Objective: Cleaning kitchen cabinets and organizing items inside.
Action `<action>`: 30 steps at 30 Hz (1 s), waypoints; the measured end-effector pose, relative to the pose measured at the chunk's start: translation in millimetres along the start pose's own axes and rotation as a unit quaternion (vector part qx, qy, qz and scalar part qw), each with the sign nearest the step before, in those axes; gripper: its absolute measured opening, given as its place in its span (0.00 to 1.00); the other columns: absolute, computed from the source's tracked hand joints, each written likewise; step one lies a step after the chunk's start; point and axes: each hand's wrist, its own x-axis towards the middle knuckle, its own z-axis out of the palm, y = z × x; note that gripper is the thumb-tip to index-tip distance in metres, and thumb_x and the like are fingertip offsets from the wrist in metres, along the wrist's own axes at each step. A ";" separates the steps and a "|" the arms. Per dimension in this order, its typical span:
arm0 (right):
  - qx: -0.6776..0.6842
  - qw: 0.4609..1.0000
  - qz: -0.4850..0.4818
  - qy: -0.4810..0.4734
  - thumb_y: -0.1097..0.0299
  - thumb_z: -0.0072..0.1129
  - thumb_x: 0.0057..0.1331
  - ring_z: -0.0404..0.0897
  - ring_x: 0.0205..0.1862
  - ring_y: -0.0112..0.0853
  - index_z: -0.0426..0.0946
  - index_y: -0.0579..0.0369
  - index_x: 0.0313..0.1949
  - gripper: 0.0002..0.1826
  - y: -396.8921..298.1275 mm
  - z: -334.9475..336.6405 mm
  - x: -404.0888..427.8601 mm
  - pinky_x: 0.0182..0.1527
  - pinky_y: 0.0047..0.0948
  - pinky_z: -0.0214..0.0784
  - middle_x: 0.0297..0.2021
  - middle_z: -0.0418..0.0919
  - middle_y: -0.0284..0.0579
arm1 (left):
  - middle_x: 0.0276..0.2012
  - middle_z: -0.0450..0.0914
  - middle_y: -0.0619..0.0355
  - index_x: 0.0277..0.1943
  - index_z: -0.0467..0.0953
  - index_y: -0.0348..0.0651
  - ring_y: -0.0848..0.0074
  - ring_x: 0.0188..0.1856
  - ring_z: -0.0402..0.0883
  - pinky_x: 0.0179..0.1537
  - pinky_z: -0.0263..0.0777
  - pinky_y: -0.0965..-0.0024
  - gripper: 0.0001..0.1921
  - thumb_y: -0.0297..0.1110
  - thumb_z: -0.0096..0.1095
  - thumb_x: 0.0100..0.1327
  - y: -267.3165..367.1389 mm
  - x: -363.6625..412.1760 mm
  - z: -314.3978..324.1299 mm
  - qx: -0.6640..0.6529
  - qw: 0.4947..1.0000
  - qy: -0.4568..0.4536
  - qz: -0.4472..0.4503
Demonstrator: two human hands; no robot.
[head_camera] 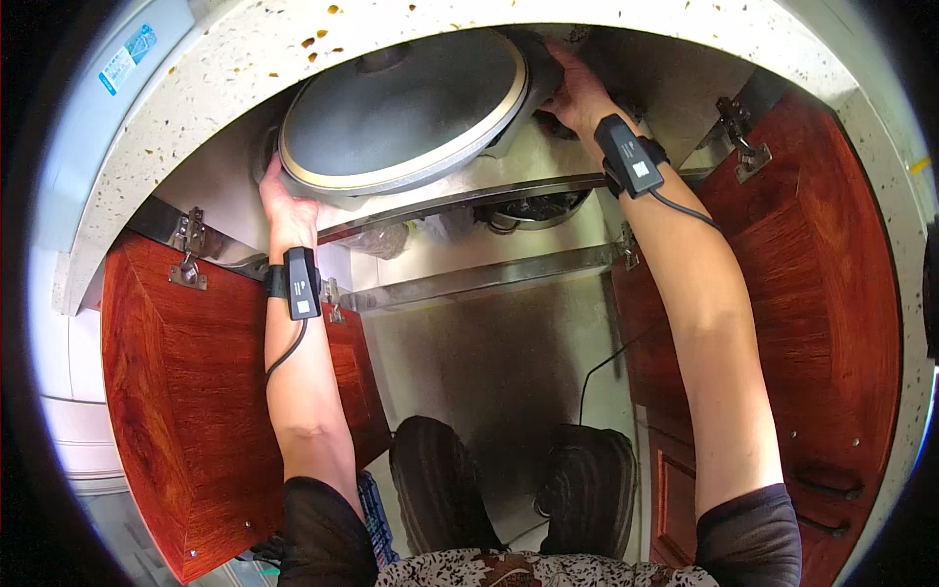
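Note:
A large, round, dark electric pan with a pale rim and a lid knob is at the cabinet opening, over a metal-edged shelf. My left hand grips its left side; the fingers are hidden under and behind the rim. At its right side my right hand holds the black handle or housing, with the fingertips partly hidden. Whether the pan's underside rests on the shelf cannot be told. Both wrists wear black strapped devices with cables.
Red-brown wooden cabinet doors stand open at both sides on metal hinges. A speckled stone countertop curves above. On the lower shelf are a metal pot and a plastic bag. A thin cable hangs near the right door.

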 end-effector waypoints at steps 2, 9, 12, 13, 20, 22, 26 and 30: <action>-0.230 0.972 -0.046 -0.008 0.85 0.67 0.44 0.59 0.66 0.42 0.53 0.41 0.67 0.51 17.6 11.7 4.5 0.67 0.32 0.56 0.65 0.60 0.43 | 0.59 0.70 0.50 0.59 0.67 0.36 0.66 0.63 0.65 0.66 0.50 0.56 0.23 0.43 0.41 0.68 8.8 -3.7 -7.0 0.006 1.000 0.012 -0.004; -0.204 0.972 -0.093 0.075 0.60 0.57 0.64 0.70 0.56 0.36 0.65 0.54 0.58 0.25 17.2 20.5 4.5 0.57 0.38 0.65 0.55 0.71 0.47 | 0.59 0.70 0.52 0.58 0.68 0.37 0.67 0.61 0.67 0.65 0.53 0.58 0.20 0.37 0.46 0.66 19.9 3.1 -30.0 -0.013 0.998 0.067 -0.003; -0.117 0.988 -0.020 0.096 0.61 0.57 0.64 0.70 0.56 0.36 0.65 0.54 0.59 0.25 2.8 15.9 -3.4 0.57 0.38 0.65 0.55 0.70 0.47 | 0.55 0.73 0.48 0.55 0.68 0.34 0.65 0.58 0.71 0.63 0.59 0.58 0.18 0.31 0.48 0.64 19.9 12.0 -36.6 -0.050 0.996 0.080 -0.006; -0.091 0.990 0.000 0.103 0.62 0.57 0.64 0.70 0.56 0.36 0.65 0.54 0.59 0.25 -0.9 15.5 -3.9 0.58 0.38 0.64 0.55 0.70 0.47 | 0.54 0.73 0.50 0.54 0.68 0.34 0.67 0.58 0.71 0.63 0.60 0.58 0.17 0.28 0.50 0.62 20.9 11.7 -40.1 -0.102 0.992 0.071 -0.030; 0.122 0.973 0.111 0.163 0.64 0.58 0.63 0.69 0.57 0.35 0.64 0.54 0.59 0.26 -32.6 37.5 -26.3 0.59 0.37 0.63 0.56 0.69 0.46 | 0.52 0.75 0.53 0.53 0.69 0.35 0.69 0.57 0.71 0.63 0.59 0.60 0.18 0.26 0.53 0.59 33.2 12.0 -65.0 -0.128 0.989 0.062 -0.052; 0.162 0.962 0.132 0.177 0.65 0.58 0.63 0.69 0.57 0.35 0.64 0.54 0.59 0.26 -41.9 40.2 -35.4 0.59 0.37 0.63 0.56 0.69 0.46 | 0.53 0.74 0.53 0.54 0.70 0.36 0.69 0.58 0.70 0.63 0.59 0.59 0.18 0.26 0.53 0.60 33.3 -6.2 -68.3 -0.109 0.992 0.048 -0.032; 0.212 0.942 0.167 0.201 0.66 0.58 0.62 0.69 0.57 0.35 0.64 0.55 0.60 0.26 -60.1 55.1 -58.3 0.59 0.36 0.62 0.57 0.69 0.45 | 0.55 0.73 0.55 0.56 0.68 0.37 0.68 0.59 0.69 0.64 0.57 0.57 0.18 0.31 0.55 0.64 43.0 -71.2 -54.1 -0.067 0.997 0.032 -0.032; 0.236 0.925 0.191 0.227 0.68 0.59 0.62 0.68 0.58 0.35 0.64 0.55 0.60 0.27 -83.3 67.0 -86.5 0.60 0.36 0.61 0.57 0.68 0.45 | 0.50 0.77 0.58 0.53 0.72 0.41 0.73 0.54 0.73 0.58 0.63 0.63 0.14 0.30 0.55 0.64 53.6 -128.0 -28.1 -0.067 0.997 0.003 -0.034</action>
